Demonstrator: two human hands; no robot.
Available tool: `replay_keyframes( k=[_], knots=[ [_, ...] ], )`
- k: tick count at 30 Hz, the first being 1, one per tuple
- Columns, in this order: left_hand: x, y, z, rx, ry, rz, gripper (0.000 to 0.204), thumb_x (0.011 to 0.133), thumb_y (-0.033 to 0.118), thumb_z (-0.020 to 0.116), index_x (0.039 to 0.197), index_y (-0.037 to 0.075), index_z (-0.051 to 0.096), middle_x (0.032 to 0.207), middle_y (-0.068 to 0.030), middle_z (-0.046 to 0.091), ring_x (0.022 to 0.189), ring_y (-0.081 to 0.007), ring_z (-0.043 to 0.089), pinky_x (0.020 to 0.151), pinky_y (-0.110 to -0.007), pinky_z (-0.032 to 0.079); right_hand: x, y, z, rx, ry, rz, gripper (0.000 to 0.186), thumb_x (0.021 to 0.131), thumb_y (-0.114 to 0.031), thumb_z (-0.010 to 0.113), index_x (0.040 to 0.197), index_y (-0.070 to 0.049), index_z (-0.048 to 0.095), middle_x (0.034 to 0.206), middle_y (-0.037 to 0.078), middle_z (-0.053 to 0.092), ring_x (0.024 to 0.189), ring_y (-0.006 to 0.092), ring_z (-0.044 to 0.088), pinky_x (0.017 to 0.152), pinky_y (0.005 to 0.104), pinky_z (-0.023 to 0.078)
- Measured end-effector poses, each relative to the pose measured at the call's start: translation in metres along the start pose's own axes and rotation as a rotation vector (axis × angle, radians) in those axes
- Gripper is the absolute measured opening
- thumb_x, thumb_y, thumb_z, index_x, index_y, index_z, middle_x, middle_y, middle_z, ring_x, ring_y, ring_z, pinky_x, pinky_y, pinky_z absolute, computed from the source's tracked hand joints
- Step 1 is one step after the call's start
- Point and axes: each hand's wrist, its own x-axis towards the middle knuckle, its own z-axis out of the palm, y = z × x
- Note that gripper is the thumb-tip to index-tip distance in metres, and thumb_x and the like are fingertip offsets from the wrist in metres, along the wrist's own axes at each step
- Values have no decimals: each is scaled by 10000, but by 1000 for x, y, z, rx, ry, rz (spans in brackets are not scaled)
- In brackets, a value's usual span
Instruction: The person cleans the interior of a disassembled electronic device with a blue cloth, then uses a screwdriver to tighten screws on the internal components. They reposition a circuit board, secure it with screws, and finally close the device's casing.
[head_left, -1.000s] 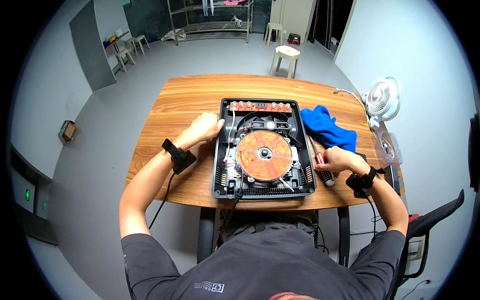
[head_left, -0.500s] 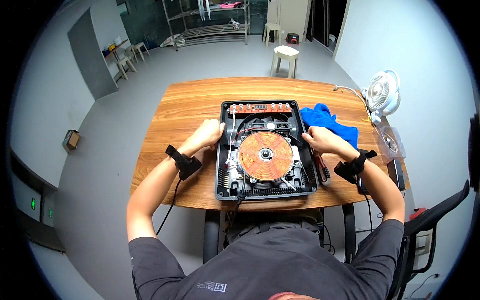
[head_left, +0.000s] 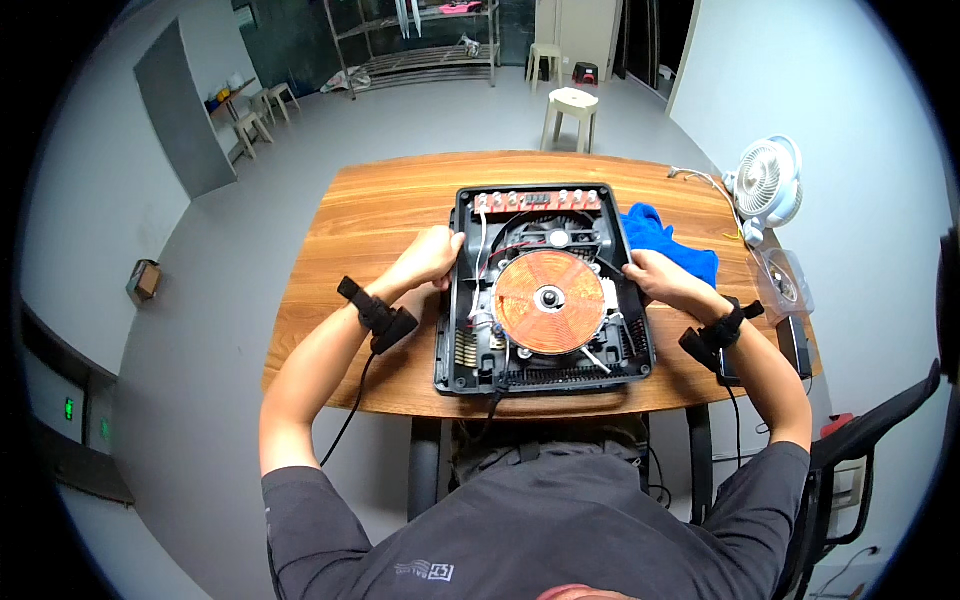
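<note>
An opened induction cooker with a black casing is between my two hands over the table. A round copper coil sits in its middle, and an orange-red circuit strip runs along its far edge. My left hand grips the left side of the casing, fingers curled against it. On the opposite side my right hand holds the right edge, its fingertips partly hidden. A black cord hangs from the near edge. Whether the casing's underside touches the table I cannot tell.
A blue cloth lies beyond my right hand on the wooden table. At the table's right edge are a white fan, a clear plastic box and a dark device. A stool stands beyond the table.
The cooker has shifted right and slightly away from me, with both hands holding it. The red-and-black tool beside its right edge is now out of sight.
</note>
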Motion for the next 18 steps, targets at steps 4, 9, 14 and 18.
replay_keyframes(
  k=[4, 9, 14, 18],
  knots=[
    [-3, 6, 0, -57, -17, 50, 525, 1076, 280, 375, 716, -39, 583, 550, -118, 620, 457, -210, 651, 422, -327, 534, -15, -11, 3, -35, 85, -8, 260, 1026, -189, 461, 1025, 34, 595, 787, 35, 610, 644, 114, 584, 556, 285, 495],
    [8, 1, 1, -67, -131, 49, 503, 1081, 283, 384, 764, -46, 592, 592, -100, 633, 488, -184, 651, 455, -310, 547, -8, 28, 3, -10, 127, -108, 248, 1040, -178, 454, 1080, 26, 587, 856, 14, 615, 691, 78, 552, 585, 251, 469],
    [11, -11, -7, -183, -238, 13, 381, 1027, 165, 338, 853, -32, 614, 657, -103, 654, 572, -160, 668, 521, -297, 560, -10, 25, 8, 47, 120, -137, 260, 1042, -160, 436, 1150, 25, 583, 924, 6, 620, 751, 72, 545, 631, 254, 476],
    [21, -43, -15, 483, 129, 223, 370, 977, 256, 464, 926, -58, 654, 771, -203, 700, 685, -339, 708, 682, -454, 573, -13, 14, 12, 40, 137, -173, 274, 1043, -142, 418, 1180, 29, 583, 972, 22, 625, 862, 88, 566, 755, 278, 502]
  ],
)
